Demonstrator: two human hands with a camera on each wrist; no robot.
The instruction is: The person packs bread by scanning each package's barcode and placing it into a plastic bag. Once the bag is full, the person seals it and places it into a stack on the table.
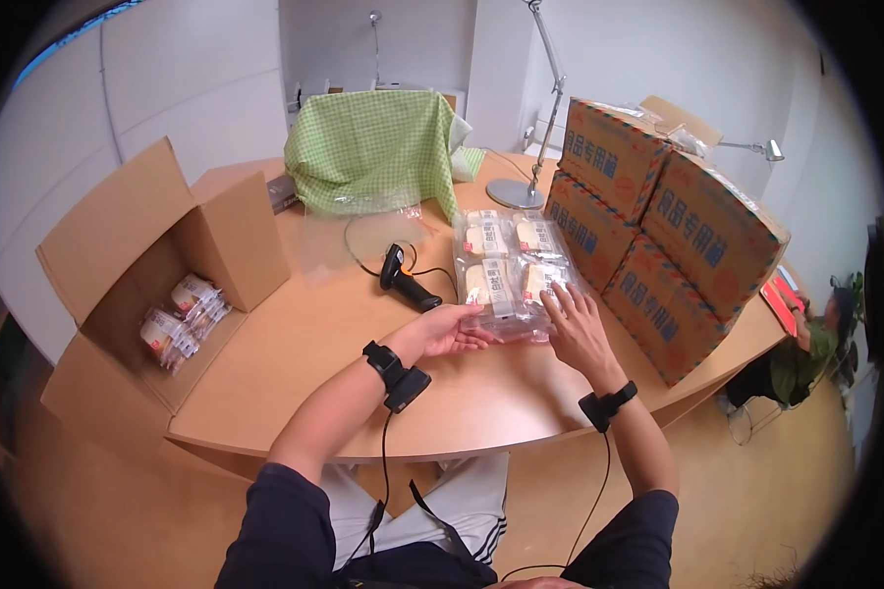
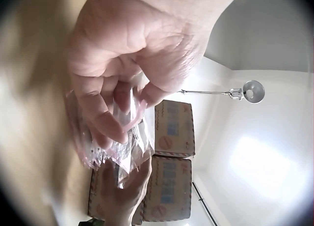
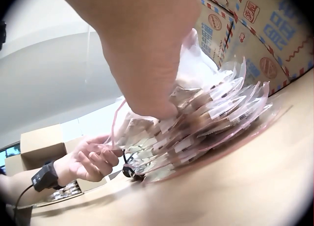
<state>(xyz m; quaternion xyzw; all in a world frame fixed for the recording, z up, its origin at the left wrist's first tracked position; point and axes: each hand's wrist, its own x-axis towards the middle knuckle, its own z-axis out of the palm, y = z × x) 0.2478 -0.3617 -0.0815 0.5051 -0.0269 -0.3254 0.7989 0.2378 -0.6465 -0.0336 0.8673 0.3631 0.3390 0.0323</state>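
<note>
A stack of clear plastic bags [image 1: 489,236] holding several wrapped bread slices lies flat on the table in front of me. Layered, pink-edged bags show in the right wrist view [image 3: 216,113]. My left hand [image 1: 450,332] pinches the near left edge of the top bag; in the left wrist view, thumb and fingers of that hand [image 2: 122,64] meet at its pink strip [image 2: 135,119]. Over the near right part of the stack, my right hand [image 1: 581,329] rests its fingers on the plastic. Its palm side is hidden in the head view.
A black barcode scanner [image 1: 406,280] lies left of the stack. Farther left, an open cardboard box [image 1: 211,240] holds several wrapped packs [image 1: 182,319]. Sealed cartons [image 1: 648,236] stand stacked on the right. Behind are a lamp base [image 1: 514,193] and a green checked cloth [image 1: 368,147].
</note>
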